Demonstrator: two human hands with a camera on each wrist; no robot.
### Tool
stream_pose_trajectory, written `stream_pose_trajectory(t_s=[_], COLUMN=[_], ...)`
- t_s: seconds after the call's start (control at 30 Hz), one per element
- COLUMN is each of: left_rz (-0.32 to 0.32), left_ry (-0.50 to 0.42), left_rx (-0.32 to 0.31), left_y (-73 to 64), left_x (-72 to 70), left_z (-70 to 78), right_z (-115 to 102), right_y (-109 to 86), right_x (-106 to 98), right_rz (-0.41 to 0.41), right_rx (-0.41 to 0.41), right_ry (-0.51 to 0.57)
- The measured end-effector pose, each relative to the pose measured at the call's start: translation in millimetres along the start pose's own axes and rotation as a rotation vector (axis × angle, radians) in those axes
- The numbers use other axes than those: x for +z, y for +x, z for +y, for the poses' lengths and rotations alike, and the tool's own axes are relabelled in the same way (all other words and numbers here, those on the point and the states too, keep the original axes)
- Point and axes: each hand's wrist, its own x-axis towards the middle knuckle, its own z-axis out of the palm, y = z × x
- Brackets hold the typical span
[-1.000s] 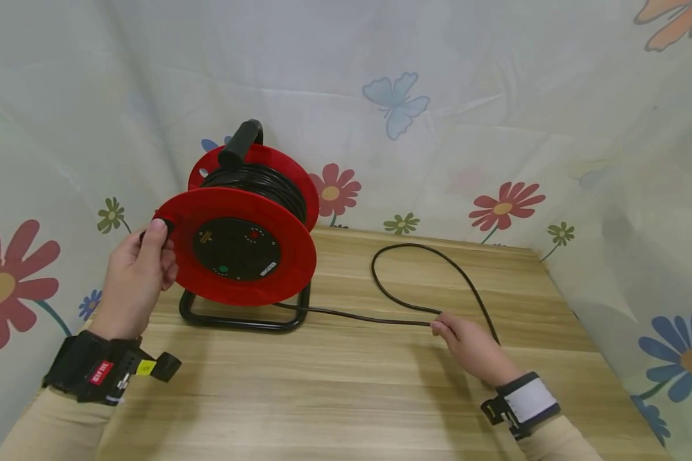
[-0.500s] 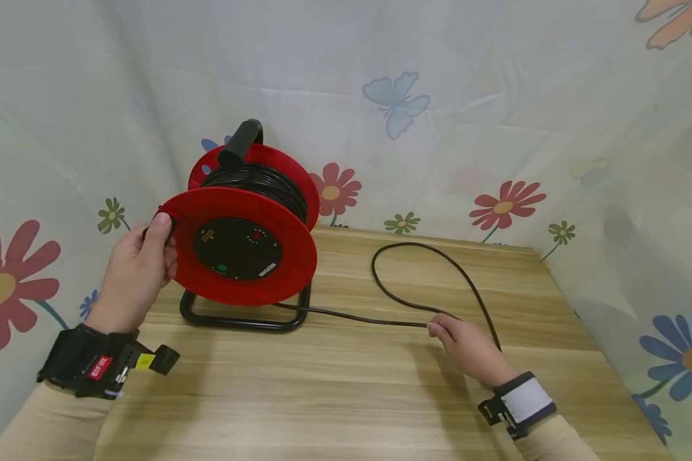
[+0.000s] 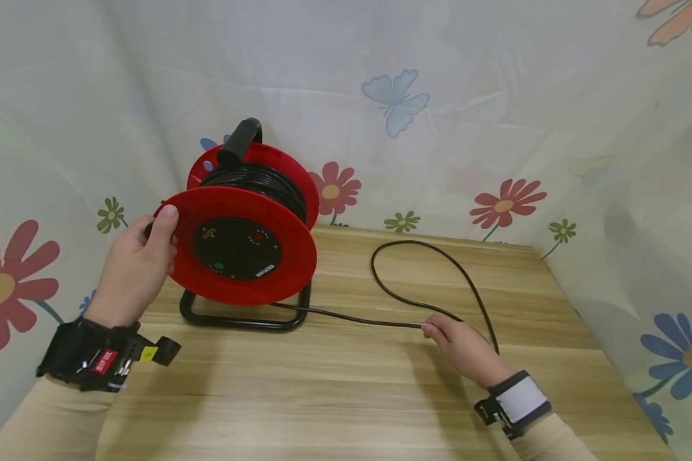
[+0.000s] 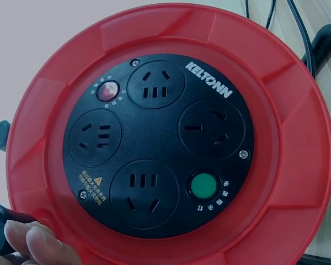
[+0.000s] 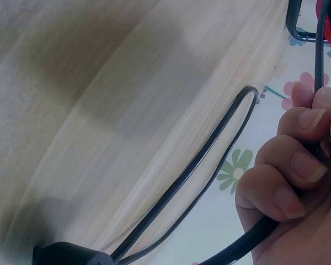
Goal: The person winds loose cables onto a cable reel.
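A red cable reel [image 3: 296,256] with black cable wound between its discs stands on a black tube frame [image 3: 242,325] at the left. My left hand [image 3: 135,266] grips the black crank knob [image 4: 2,221] at the left edge of its front disc. Sockets, a red button and a green round light show on the black panel [image 4: 154,130] in the left wrist view. From under the reel the loose cable [image 3: 357,318] runs right to my right hand [image 3: 467,349], whose fingers curl round it. Beyond that hand the cable bends back in a wide loop.
The wooden table [image 3: 300,397] meets a flower-printed cloth [image 3: 467,115] at the back and sides. A black carrying handle [image 3: 239,144] tops the reel. In the right wrist view, a thick black piece [image 5: 71,255] sits where the loop comes down.
The reel's front disc has turned a little clockwise, and my left hand on the knob has risen slightly. My right hand has moved a little left towards the reel, still holding the cable.
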Motion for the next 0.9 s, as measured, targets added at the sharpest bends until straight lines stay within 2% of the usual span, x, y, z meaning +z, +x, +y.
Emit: stream_pose_trajectory(t_s=[0.4,0.67,0.9], left_rz=[0.014,0.015,0.020], left_ry=[0.033,0.049,0.090], left_rx=[0.037,0.076,0.086], left_y=[3.1,4.5,4.8], left_x=[2.2,2.4,5.0], left_z=[5.6,10.9,16.2], right_z=[-7,-10,-13], right_y=[4.0,6.6,8.1], right_x=[3,6,9], right_rz=[-0.039,-0.032,-0.029], right_rx=[0.001,-0.033,-0.048], right_ry=[-0.008,0.002,-0.008])
